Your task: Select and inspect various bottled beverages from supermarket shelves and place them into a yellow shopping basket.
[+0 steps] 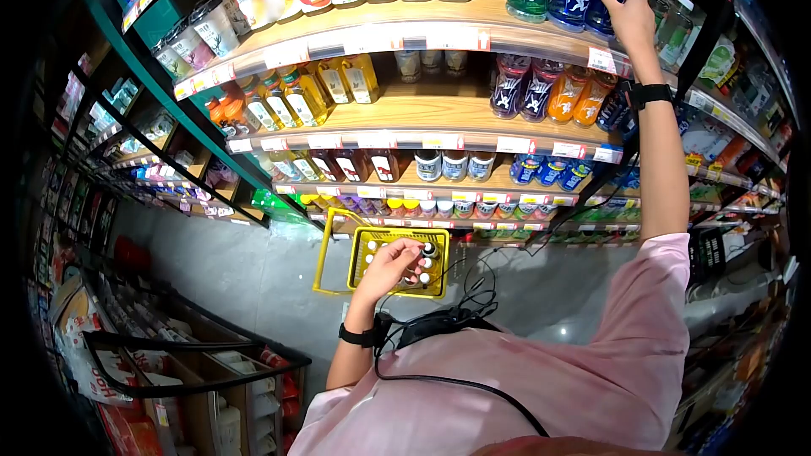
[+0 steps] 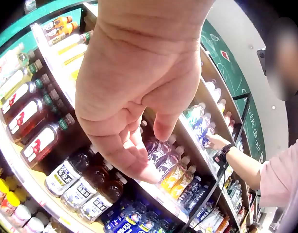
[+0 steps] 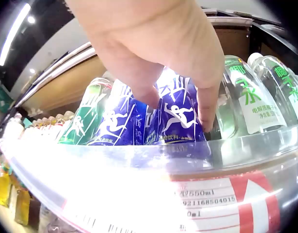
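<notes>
My right hand point(image 3: 158, 53) is at the upper shelf's right end, its thumb and fingers round the upper part of a blue bottle point(image 3: 179, 116). That bottle stands behind the clear shelf lip, with another blue bottle point(image 3: 120, 119) and a green bottle point(image 3: 86, 116) to its left. In the head view the same hand point(image 1: 634, 21) reaches up on a stretched arm. My left hand point(image 1: 390, 268) hangs over the yellow basket point(image 1: 353, 263), fingers loosely bent; in the left wrist view this hand point(image 2: 139, 92) holds nothing.
White-capped bottles point(image 1: 426, 278) stand in the basket on the grey floor point(image 1: 524, 287). Lower shelves point(image 1: 422, 122) carry orange, purple and yellow bottles. Clear bottles point(image 3: 253, 97) stand just right of my right hand. Black cables point(image 1: 481, 283) hang before my body. Another shelf unit stands at lower left.
</notes>
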The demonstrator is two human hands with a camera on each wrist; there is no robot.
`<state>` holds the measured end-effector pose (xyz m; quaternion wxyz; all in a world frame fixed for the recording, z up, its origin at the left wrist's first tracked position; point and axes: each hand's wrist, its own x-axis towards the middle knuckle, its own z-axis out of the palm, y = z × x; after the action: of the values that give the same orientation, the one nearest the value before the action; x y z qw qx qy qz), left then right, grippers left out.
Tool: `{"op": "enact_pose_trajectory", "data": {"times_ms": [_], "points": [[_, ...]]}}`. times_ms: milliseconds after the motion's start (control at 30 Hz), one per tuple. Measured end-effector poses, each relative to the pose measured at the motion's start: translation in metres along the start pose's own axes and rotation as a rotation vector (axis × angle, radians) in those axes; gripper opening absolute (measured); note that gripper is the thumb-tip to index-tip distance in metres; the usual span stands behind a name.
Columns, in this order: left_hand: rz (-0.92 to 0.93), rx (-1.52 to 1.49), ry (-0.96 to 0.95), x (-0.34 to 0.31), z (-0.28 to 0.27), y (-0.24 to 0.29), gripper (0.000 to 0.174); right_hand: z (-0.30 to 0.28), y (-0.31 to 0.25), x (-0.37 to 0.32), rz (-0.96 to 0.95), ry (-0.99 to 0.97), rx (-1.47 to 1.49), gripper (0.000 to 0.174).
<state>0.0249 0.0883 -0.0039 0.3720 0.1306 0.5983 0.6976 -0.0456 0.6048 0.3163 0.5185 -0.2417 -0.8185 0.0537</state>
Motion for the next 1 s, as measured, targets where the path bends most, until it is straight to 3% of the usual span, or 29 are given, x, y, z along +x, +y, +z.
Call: {"op": "enact_pose_trajectory", "data": {"times_ms": [333,467,500,567,633,667,733,767,800,867,900,967,1000], "points": [[-0.027,0.007,0.023,0.002,0.001,-0.008,0.019,-0.002,-0.011,-0.012,-0.023,0.019,0.004,0.071],[-0.087,0.111,-0.033,0.000,-0.019,-0.019,0.018,-0.023,-0.026,-0.043,-0.103,0.270,0.094,0.054],[-0.007,0.076,-0.001,0.009,-0.027,-0.045,0.028,-0.032,-0.041,-0.058,-0.180,0.384,0.200,0.046],[-0.057,0.589,0.108,0.017,-0.061,-0.077,0.038,-0.044,-0.083,-0.098,-0.149,0.152,0.461,0.029],[-0.101,1.291,0.212,0.010,-0.080,-0.110,0.041,-0.052,-0.116,-0.137,-0.231,-0.187,0.517,0.019],[-0.277,1.320,0.149,0.006,-0.086,-0.110,0.042,-0.055,-0.133,-0.154,-0.249,-0.308,0.556,0.016],[-0.120,1.279,0.072,0.010,-0.128,-0.180,0.041,-0.052,-0.160,-0.169,-0.303,-0.502,0.655,0.014],[-0.012,1.234,0.049,0.006,-0.132,-0.183,0.041,-0.049,-0.171,-0.173,-0.336,-0.576,0.717,0.015],[-0.015,1.228,0.058,0.002,-0.134,-0.187,0.041,-0.050,-0.184,-0.171,-0.312,-0.630,0.743,0.016],[-0.104,0.928,0.238,-0.012,-0.132,-0.185,0.042,-0.026,-0.195,-0.161,-0.307,-0.618,0.886,0.013],[-0.107,0.928,0.248,-0.016,-0.140,-0.188,0.042,-0.016,-0.199,-0.150,-0.302,-0.607,0.937,0.016],[-0.246,0.775,0.207,-0.025,-0.157,-0.205,0.045,-0.019,-0.209,-0.118,-0.085,-0.492,0.842,0.022],[-0.281,0.679,0.218,-0.026,-0.175,-0.234,0.048,-0.011,-0.213,-0.102,0.005,-0.414,1.000,0.021]]}}
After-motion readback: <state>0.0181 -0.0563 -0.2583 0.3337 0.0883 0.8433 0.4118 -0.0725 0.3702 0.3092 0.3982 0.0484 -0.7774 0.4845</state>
